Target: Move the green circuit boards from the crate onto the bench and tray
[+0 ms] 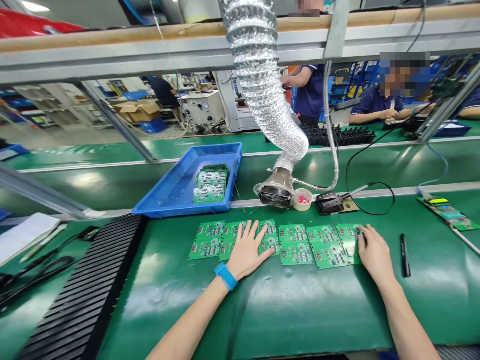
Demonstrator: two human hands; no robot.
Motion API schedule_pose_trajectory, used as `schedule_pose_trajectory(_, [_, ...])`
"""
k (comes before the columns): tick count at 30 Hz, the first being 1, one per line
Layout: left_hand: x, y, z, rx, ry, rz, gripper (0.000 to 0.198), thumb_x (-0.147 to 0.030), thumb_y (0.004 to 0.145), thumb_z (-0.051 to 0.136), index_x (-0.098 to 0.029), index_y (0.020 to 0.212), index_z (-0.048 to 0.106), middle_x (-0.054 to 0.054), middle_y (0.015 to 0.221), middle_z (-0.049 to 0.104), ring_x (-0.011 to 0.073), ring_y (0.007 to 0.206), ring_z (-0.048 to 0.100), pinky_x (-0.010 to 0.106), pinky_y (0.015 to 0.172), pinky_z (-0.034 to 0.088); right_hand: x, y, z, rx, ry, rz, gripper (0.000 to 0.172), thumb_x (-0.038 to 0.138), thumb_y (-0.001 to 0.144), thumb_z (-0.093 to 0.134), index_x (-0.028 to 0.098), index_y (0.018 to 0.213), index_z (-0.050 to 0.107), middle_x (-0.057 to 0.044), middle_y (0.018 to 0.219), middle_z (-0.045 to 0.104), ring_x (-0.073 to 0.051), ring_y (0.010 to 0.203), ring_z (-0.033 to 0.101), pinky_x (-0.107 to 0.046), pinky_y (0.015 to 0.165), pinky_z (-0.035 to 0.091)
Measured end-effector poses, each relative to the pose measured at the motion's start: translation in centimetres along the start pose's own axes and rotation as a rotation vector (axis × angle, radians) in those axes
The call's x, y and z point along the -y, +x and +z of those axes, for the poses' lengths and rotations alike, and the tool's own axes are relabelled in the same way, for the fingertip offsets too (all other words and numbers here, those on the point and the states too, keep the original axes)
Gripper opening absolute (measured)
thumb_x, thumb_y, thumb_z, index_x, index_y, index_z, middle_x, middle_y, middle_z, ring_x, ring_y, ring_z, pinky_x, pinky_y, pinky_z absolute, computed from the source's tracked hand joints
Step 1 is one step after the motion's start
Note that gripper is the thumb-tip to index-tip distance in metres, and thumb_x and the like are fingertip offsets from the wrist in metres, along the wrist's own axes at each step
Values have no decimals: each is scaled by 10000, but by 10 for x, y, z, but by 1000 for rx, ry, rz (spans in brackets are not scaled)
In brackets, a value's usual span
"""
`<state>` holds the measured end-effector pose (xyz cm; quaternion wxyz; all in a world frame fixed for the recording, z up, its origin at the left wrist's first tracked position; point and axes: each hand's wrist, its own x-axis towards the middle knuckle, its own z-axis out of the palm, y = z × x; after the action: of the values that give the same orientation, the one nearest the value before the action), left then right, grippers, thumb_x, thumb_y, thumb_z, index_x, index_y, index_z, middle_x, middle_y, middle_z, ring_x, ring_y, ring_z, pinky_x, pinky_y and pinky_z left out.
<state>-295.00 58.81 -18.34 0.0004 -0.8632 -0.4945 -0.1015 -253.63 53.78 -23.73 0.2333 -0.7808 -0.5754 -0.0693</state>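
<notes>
Several green circuit boards lie side by side in a row on the green bench mat. My left hand, with a blue band at the wrist, rests flat over boards left of the row's middle, its fingers spread and nothing held. At the row's right end, my right hand has its fingers curled over the edge of the last board, covering part of it. Behind the row, more boards are stacked in a blue tray.
A fan nozzle on a silver duct hangs behind the boards, beside a small round container and a black device. A black pen lies at right, a ribbed black rack at left. People sit and stand beyond.
</notes>
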Motion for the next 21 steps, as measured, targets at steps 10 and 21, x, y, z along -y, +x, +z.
schedule_pose_trajectory(10, [49, -16, -7, 64, -2, 109, 777, -681, 920, 447, -308, 1573, 249, 71, 1639, 232, 347, 1504, 208, 587, 1213, 193, 47, -10, 4, 144, -63, -185, 641, 588, 962, 425, 140, 1406, 540, -152, 1539, 419, -365, 1471, 269, -577, 1173, 283])
schedule_pose_trajectory(21, [6, -5, -15, 110, -50, 327, 970, -828, 805, 448, -294, 1583, 222, 142, 1640, 194, 403, 1510, 139, 651, 1203, 115, 110, -15, 7, 192, -51, -109, 564, 479, 1002, 417, 109, 1416, 519, -206, 1543, 383, -429, 1468, 220, -687, 1143, 198])
